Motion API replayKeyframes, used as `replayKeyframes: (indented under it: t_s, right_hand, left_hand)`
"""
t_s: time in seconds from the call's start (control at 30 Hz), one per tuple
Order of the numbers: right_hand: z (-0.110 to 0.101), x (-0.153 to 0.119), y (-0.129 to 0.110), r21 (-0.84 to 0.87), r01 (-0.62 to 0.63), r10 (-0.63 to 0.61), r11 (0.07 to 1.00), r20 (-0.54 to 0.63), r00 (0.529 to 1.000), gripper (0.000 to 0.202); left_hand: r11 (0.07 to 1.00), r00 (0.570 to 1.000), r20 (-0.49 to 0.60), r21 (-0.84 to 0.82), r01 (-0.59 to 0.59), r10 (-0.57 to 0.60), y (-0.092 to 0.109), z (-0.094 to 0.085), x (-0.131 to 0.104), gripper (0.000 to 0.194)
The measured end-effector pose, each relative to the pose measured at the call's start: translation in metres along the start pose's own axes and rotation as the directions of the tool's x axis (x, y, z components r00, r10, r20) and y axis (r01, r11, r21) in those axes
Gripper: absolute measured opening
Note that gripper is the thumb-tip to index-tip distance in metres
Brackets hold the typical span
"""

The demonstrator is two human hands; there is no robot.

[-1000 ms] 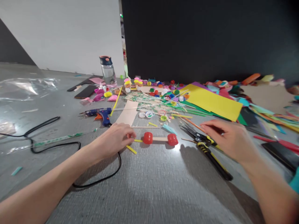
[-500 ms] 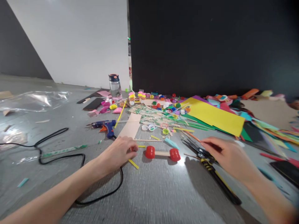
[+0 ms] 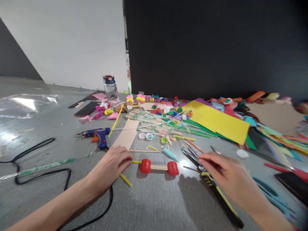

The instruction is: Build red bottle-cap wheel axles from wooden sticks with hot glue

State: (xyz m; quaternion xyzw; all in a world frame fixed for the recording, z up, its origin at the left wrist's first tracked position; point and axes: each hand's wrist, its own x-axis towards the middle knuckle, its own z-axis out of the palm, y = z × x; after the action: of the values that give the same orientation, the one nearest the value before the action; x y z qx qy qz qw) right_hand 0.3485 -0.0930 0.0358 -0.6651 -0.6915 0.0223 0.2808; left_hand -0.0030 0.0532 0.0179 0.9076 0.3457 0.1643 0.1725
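Observation:
My left hand (image 3: 111, 165) rests on the grey table with its fingers loosely bent. A yellow straw piece (image 3: 136, 162) lies at its fingertips, and another yellow straw piece (image 3: 126, 180) lies under the palm side. Between both hands sits a dumbbell-like piece (image 3: 158, 167): two red caps joined by thin wooden sticks. My right hand (image 3: 222, 175) hovers over a pliers-like tool (image 3: 211, 183) with black-and-yellow handles and parted pointed jaws. Its thumb and fingertips are close together near the end of an orange stick (image 3: 194, 146); what is between them is hidden.
A blue glue gun (image 3: 102, 136) and its black cord (image 3: 68, 175) lie left. Bamboo sticks (image 3: 146, 120), bottle caps (image 3: 149, 136) and a yellow sheet (image 3: 216, 121) fill the back. Blue scissors (image 3: 268, 189) and a dark phone-like slab (image 3: 293, 186) are right. A water bottle (image 3: 111, 91) stands behind.
The view has shifted, so most things sit slightly left and lower. My right hand has moved a little left over the pliers-like tool, and a metal tip behind it now shows.

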Motion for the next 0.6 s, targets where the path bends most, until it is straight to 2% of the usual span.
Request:
replayKeyframes:
  t_s: [0.17,0.33,0.43,0.6]
  right_hand:
    - [-0.008,0.009,-0.003,-0.035,0.005,-0.002,0.999,0.074,0.997,0.024]
    - [-0.01,0.053,-0.002,-0.145,0.077,-0.033,0.986,0.286,0.958,0.024]
    - [0.005,0.094,0.002,-0.185,0.093,-0.027,0.978,0.328,0.944,0.021]
    - [0.044,0.156,0.009,-0.318,0.104,0.005,0.942,0.325,0.946,0.02]
  left_hand:
    - [1.0,1.0,0.003,-0.01,-0.012,0.012,-0.001,0.0,-0.001,0.022]
    - [1.0,1.0,-0.01,0.015,-0.003,0.004,-0.004,-0.001,0.001,0.024]
    - [1.0,1.0,-0.03,0.02,0.006,-0.005,-0.004,-0.001,0.002,0.023]
    - [1.0,0.995,-0.099,0.024,-0.008,0.01,0.002,-0.001,0.001,0.019]
